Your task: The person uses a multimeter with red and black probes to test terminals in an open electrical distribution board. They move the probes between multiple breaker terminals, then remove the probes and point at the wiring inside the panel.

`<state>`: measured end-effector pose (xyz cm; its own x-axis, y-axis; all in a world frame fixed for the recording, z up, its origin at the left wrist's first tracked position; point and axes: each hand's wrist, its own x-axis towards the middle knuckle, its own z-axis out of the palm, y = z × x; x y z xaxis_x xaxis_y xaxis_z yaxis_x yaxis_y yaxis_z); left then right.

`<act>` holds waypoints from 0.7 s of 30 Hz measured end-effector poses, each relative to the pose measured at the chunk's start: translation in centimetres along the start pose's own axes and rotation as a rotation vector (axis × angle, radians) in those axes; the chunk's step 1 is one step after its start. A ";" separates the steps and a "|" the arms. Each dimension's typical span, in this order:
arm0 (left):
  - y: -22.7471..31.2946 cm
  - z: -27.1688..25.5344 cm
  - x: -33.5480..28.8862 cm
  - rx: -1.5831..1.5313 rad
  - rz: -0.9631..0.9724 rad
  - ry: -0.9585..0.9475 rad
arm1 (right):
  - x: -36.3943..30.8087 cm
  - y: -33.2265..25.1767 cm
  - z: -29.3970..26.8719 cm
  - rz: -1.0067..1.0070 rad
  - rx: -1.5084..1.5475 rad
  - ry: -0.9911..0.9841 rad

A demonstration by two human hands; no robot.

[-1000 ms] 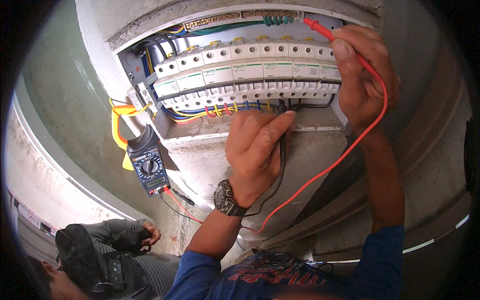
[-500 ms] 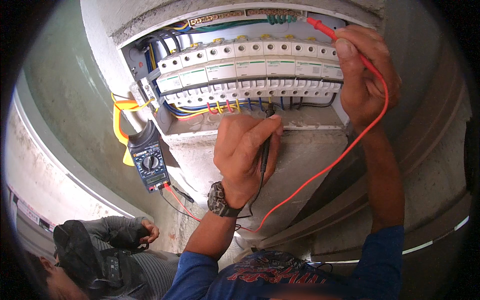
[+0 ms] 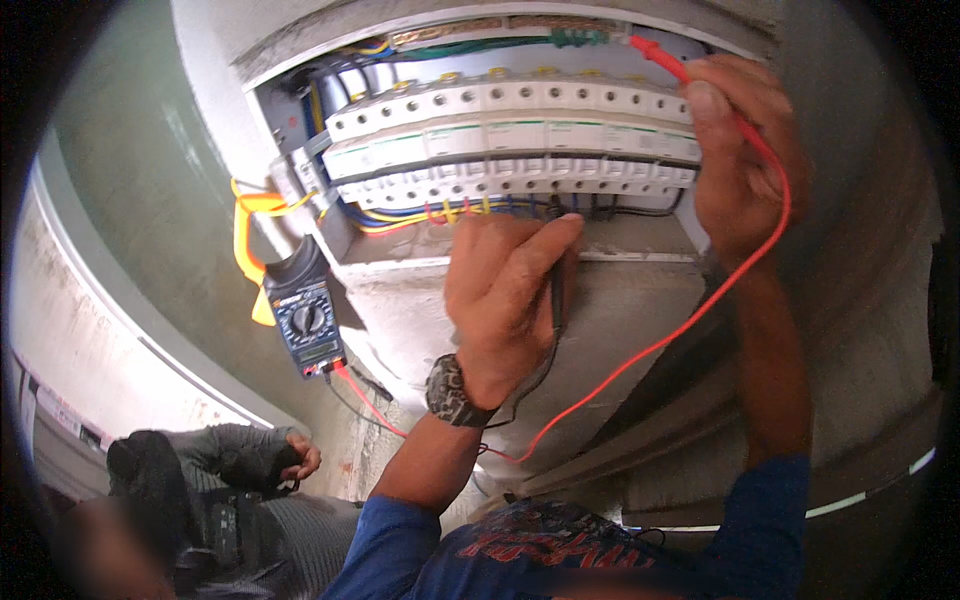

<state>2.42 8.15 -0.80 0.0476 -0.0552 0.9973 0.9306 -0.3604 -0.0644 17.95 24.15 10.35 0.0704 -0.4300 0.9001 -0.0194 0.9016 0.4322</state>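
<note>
Rough grey concrete point(image 3: 620, 305) is seen around an open wall box point(image 3: 650, 260). Nearest, blue sleeves point(image 3: 765, 500) are seen at the lower edge, and a patterned watch point(image 3: 455, 392) is worn on the left wrist. By the left hand point(image 3: 505, 290) a black probe point(image 3: 557, 300) is gripped like a pen, its tip end directed up at the lower edge of the row of breakers point(image 3: 510, 135). By the right hand point(image 3: 745, 155) a red probe point(image 3: 660, 57) is pinched between thumb and fingers, its tip end placed at the right end of the brass terminal bar point(image 3: 455, 37), beside the green wires point(image 3: 580, 38). Just beside the box, on its left, the meter point(image 3: 310, 315) is located, with a yellow clamp point(image 3: 243, 235) above it; the red lead point(image 3: 640, 345) is looped below the hands. Farther off, at lower left, a co-worker point(image 3: 215, 450) is seen, well apart from the box.

Judgement: two-point probing is in hand. For the next move, the red probe is best kept steady while the black tip is seated on a single terminal.

Contact at either tip cannot be confirmed; the black tip is poorly resolved among wires. The meter display cannot be read. Part of the black probe is hidden by the left hand.
</note>
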 end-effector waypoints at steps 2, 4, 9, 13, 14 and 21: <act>-0.3 -0.2 -0.2 0.023 -0.013 -0.018 | 0.0 0.1 -0.2 -0.013 -0.075 -0.105; -0.5 -0.1 -0.4 0.021 -0.004 -0.009 | -0.1 0.3 -0.1 0.093 -0.042 -0.112; -0.9 0.0 -0.7 -0.050 0.005 0.059 | -0.7 0.4 0.1 0.373 0.086 -0.039; -0.8 0.2 -0.6 -0.064 0.000 0.053 | -0.3 -0.2 -0.1 0.259 -0.020 -0.014; -0.7 0.1 -0.5 -0.061 -0.006 0.049 | -0.1 -0.3 0.0 0.239 -0.027 -0.007; -0.6 -0.5 -0.7 0.083 -0.017 -0.006 | -0.3 -0.5 0.6 0.185 -0.033 0.042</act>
<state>1.68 7.96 -1.50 0.0337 -0.0443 0.9985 0.9581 -0.2828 -0.0448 17.37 23.81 9.86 0.1102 -0.2554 0.9606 -0.0036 0.9663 0.2573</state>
